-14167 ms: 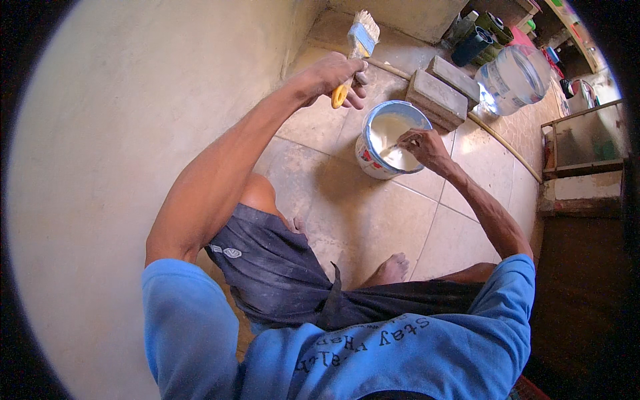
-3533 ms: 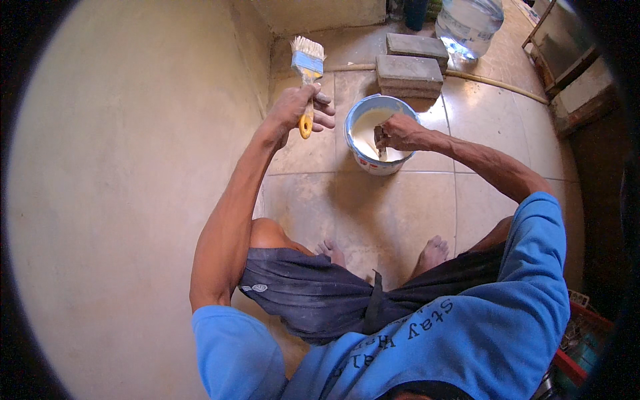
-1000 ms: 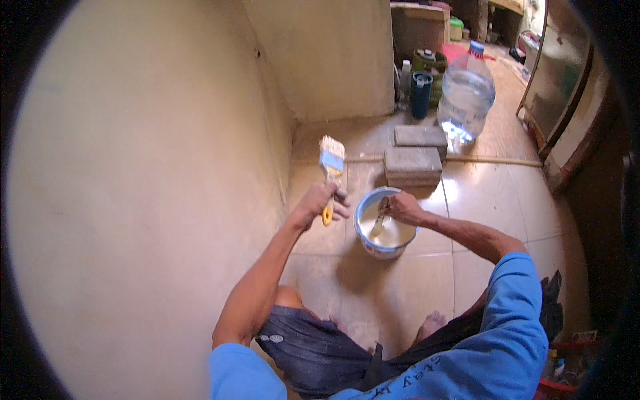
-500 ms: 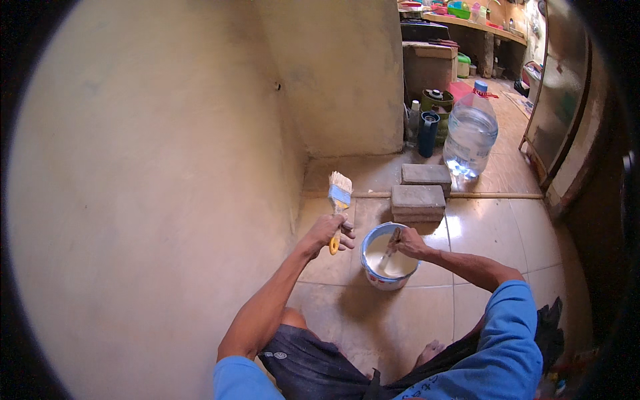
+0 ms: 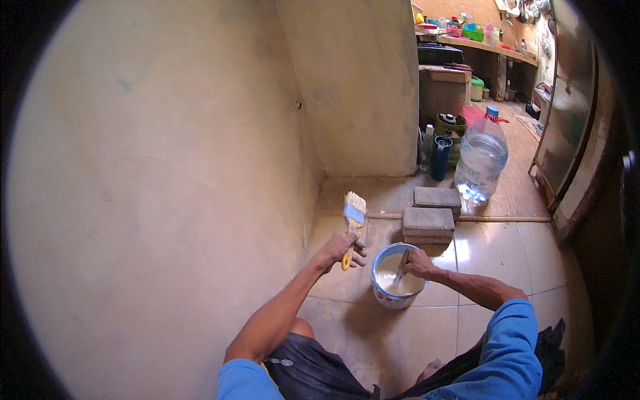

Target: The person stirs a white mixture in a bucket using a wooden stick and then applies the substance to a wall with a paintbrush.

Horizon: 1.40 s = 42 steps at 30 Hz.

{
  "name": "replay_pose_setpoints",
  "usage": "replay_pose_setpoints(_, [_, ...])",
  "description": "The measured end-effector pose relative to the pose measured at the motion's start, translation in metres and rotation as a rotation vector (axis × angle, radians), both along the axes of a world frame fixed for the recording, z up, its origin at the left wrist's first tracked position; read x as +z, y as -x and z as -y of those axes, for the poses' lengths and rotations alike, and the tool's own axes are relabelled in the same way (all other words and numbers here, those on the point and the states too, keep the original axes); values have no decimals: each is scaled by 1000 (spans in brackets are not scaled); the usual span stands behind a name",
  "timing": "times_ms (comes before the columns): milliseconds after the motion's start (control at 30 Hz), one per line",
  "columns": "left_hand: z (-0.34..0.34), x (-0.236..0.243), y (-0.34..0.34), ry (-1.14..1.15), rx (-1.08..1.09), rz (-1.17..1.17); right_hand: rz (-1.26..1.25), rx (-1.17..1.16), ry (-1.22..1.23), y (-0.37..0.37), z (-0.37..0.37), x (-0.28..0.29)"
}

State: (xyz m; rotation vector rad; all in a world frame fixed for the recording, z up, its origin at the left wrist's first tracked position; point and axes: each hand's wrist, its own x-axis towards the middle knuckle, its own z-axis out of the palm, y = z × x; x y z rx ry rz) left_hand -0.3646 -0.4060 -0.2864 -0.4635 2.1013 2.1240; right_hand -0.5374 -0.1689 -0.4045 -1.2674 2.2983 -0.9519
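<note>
– Yellow-handled, blue-banded paintbrush, where's it at?
– Bristles up, pinched in the left hand (outer fingers loose). Right hand grips a flat, smeared stick in the round, blue-rimmed white bucket on the tiled floor.

Brush: yellow handle, blue band, whitish bristles. Bucket: blue rim. Liquid: cream. Blocks: grey.

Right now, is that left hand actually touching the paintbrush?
Touching: the head view shows the left hand gripping the paintbrush, bristles above the hand, handle end below.
</note>
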Motion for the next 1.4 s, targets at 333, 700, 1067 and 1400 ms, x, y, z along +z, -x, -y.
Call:
replay_pose_setpoints(333, [2, 0, -3, -29, -15, -14, -612, 187, -259, 2, 16, 10])
replay_pose_setpoints(700, [-2, -2, 0, -15, -5, -26, -509, 29, -173, 11, 18, 20])
replay_pose_setpoints(1067, [8, -16, 0, -12, 1, -19, -249, -122, -138, 6, 17, 1])
replay_pose_setpoints(1400, [6, -5, -13, 8, 62, -20, -319, 37, -266, -13, 7, 15])
